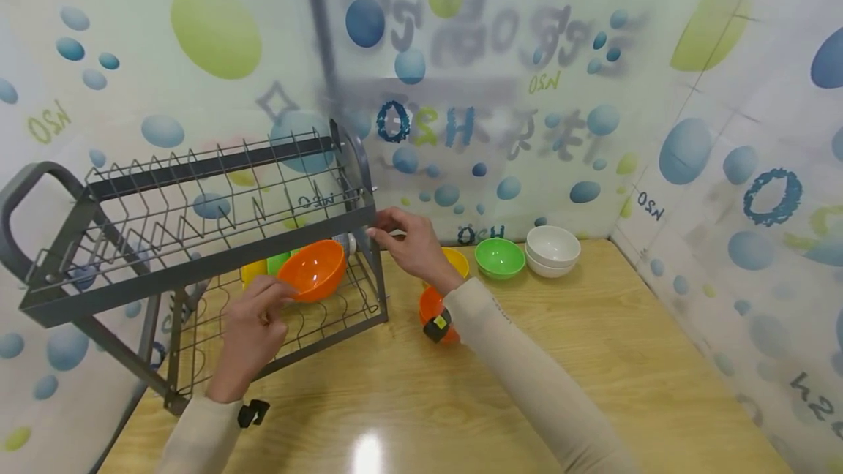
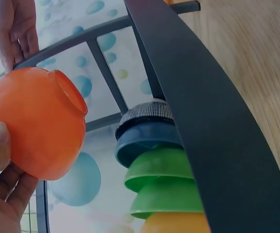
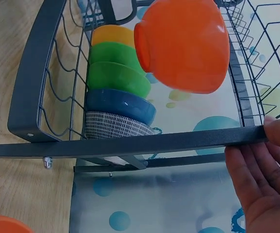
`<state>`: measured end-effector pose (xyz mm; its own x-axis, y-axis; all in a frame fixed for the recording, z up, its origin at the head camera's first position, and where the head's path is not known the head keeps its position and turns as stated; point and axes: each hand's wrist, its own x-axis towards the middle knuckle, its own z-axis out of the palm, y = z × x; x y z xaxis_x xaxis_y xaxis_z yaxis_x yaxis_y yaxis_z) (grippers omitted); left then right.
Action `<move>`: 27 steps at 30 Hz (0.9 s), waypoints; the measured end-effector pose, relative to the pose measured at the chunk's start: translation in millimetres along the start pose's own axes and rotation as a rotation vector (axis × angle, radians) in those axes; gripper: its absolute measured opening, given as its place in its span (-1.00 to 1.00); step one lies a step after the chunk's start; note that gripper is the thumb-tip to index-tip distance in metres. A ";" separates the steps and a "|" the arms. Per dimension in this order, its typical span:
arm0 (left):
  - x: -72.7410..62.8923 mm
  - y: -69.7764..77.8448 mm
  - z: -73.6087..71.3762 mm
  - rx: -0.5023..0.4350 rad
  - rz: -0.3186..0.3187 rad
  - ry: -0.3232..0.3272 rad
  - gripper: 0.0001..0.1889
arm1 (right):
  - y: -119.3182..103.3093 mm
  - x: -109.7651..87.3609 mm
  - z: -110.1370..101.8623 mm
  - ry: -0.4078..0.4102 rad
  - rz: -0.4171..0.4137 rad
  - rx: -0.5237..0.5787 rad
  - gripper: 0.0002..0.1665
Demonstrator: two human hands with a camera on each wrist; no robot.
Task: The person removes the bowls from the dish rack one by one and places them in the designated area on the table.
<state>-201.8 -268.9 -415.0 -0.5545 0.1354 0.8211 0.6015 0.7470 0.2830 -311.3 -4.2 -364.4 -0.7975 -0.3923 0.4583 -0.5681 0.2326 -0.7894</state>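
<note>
My left hand holds an orange bowl by its rim, tilted, between the two tiers of a dark metal dish rack. The left wrist view shows the thumb on the bowl's side and the fingers beneath it. My right hand grips the rack's right end post, thumb on one side and fingers on the other in the right wrist view. On the lower tier a row of bowls stands on edge: yellow, green, blue and a patterned one.
Right of the rack, on the wooden table, are another orange bowl partly behind my right wrist, a yellow bowl, a green bowl and stacked white bowls. A dotted sheet hangs behind.
</note>
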 end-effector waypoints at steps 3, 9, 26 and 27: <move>0.8 4.0 1.9 -0.017 0.018 -0.025 -0.52 | 0.8 -1.0 -1.8 -0.007 0.014 0.015 -0.66; 3.4 10.3 3.6 -0.046 0.046 -0.067 -0.52 | -1.4 -8.5 -8.6 -0.030 0.056 0.016 -0.55; 6.1 33.5 9.7 -0.156 0.235 -0.058 -0.47 | -8.7 -60.3 -39.9 -0.235 -0.225 -0.193 -0.50; 6.1 35.5 10.0 -0.164 0.238 -0.062 -0.46 | -9.9 -64.1 -41.7 -0.247 -0.251 -0.219 -0.49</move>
<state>-189.5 -235.1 -404.8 -0.4175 0.3371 0.8438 0.8011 0.5748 0.1668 -263.0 55.7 -368.9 -0.5712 -0.6565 0.4926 -0.7896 0.2757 -0.5481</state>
